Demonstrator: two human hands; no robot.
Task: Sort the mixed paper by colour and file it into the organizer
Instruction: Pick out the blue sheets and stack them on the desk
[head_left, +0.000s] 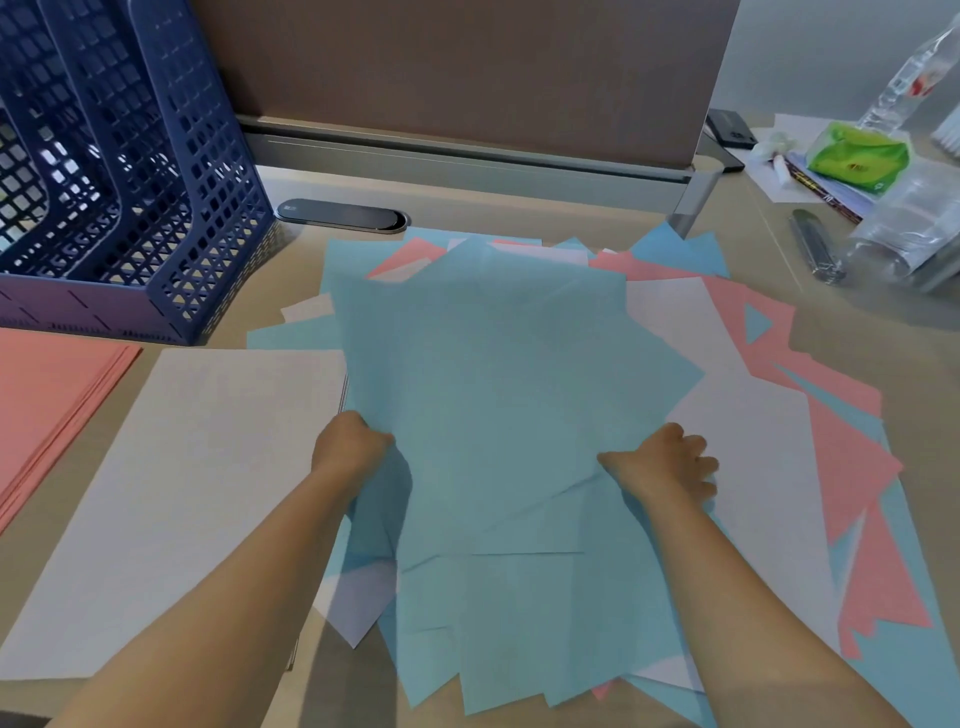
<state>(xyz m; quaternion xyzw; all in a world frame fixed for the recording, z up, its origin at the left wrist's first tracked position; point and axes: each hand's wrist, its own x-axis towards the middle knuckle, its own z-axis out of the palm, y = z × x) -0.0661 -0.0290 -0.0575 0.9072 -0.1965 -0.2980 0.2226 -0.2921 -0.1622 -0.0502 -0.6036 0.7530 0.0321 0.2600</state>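
We cannot see the left hand's (349, 441) fingers, tucked under the blue sheet (488, 384). The mixed pile (810, 431) beneath is mostly covered. The organizer (130, 171) and pink stack (47, 395) run off the left edge. The clear bags (914, 228) at right blur together.

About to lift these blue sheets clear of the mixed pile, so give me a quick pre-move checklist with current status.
1. Left hand grips the blue sheets: ok.
2. Right hand grips them too: ok.
3. Only blue in the held bundle: cannot tell, underside hidden.
4. White stack and pink stack already apart at left: ok.
5. Organizer slots free: cannot tell.
6. Mixed pile fully sorted: not ok.
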